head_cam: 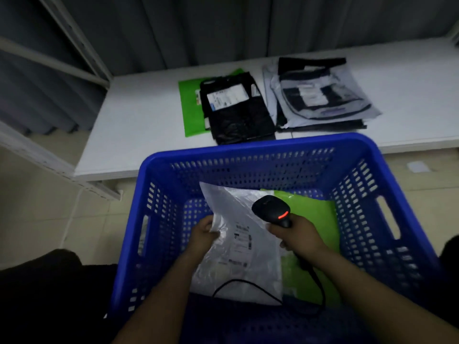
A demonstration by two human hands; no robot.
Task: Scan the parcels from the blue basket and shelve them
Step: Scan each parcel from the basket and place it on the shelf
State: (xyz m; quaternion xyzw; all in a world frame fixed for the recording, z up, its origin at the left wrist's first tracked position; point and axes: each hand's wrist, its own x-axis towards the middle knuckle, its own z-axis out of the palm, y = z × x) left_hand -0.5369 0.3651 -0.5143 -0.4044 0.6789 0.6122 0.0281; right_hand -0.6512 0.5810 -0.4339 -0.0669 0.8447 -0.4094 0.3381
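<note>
Blue plastic lattice walls of the basket (250, 148) rise on every side of your hands, and its far rim overlaps the near edge of the white shelf board (139, 120). Inside it, your left hand (204, 234) pinches the left edge of a white parcel (248, 266), fingers curled onto it, holding it tilted with its label (242, 240) facing up. Your right hand (295, 237) is wrapped round the handle of a black scanner (270, 209). The scanner's head hangs over the right side of the parcel, just beyond the label, with a red strip lit on it. Its cable (233, 280) loops across the near end of the white parcel. A green parcel (315, 219) lies on the basket floor to the right, partly under the white one.

On the shelf board beyond, a green mailer (190, 108) lies to the left. A black bag (238, 120) with a white label overlaps its right side, and a pile of grey and black bags (320, 95) sits just right of that. A grey curtain (173, 28) hangs behind the board, a pale metal frame (74, 38) slants at the far left, and beige floor tiles (37, 207) show at near left.

You have one basket, one scanner and two parcels showing in the basket. On the board there are two single parcels plus one pile whose number cannot be told.
</note>
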